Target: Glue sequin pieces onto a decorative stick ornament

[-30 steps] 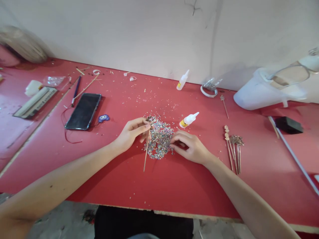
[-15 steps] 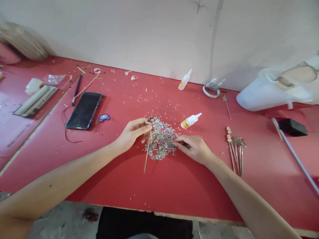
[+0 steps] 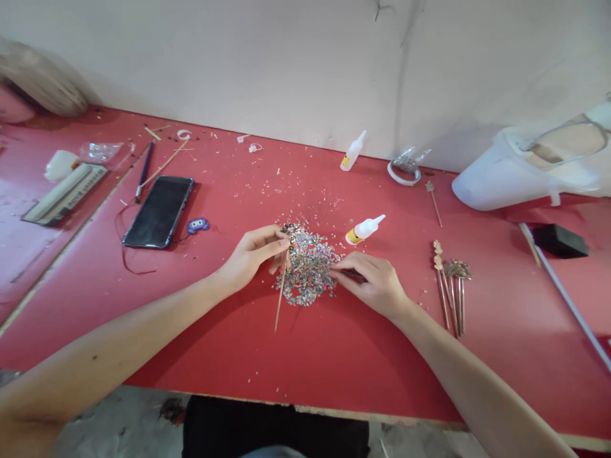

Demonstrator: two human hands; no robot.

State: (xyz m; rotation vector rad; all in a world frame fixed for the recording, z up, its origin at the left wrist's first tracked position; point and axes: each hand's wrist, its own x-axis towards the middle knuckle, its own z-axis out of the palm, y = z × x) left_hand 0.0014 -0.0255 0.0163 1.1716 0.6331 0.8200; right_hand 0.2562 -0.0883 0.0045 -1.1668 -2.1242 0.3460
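Note:
My left hand (image 3: 255, 254) is closed on a gold-coloured hair stick (image 3: 280, 296), pinching its ornamented upper end between thumb and fingers while the thin shaft points down toward me. Under and beside it spreads a heap of small multicoloured rhinestones (image 3: 310, 270). At the right edge of the heap, my right hand (image 3: 375, 283) is closed on dark, slim tweezers (image 3: 354, 275); their tips are too small to make out among the stones. A glue bottle (image 3: 363, 230) with a yellow label lies just beyond my right hand.
More ornamented hair sticks (image 3: 453, 292) lie to the right. A second glue bottle (image 3: 353, 151) and a tape ring (image 3: 403, 173) are near the wall, beside a white bucket (image 3: 491, 172). A phone (image 3: 160, 211) and a purple trinket (image 3: 198, 225) lie left. A black block (image 3: 561, 240) sits far right.
My right hand has turned slightly, showing more of the tweezers. My left hand keeps its hold on the hair stick, and the whole view has shifted a little.

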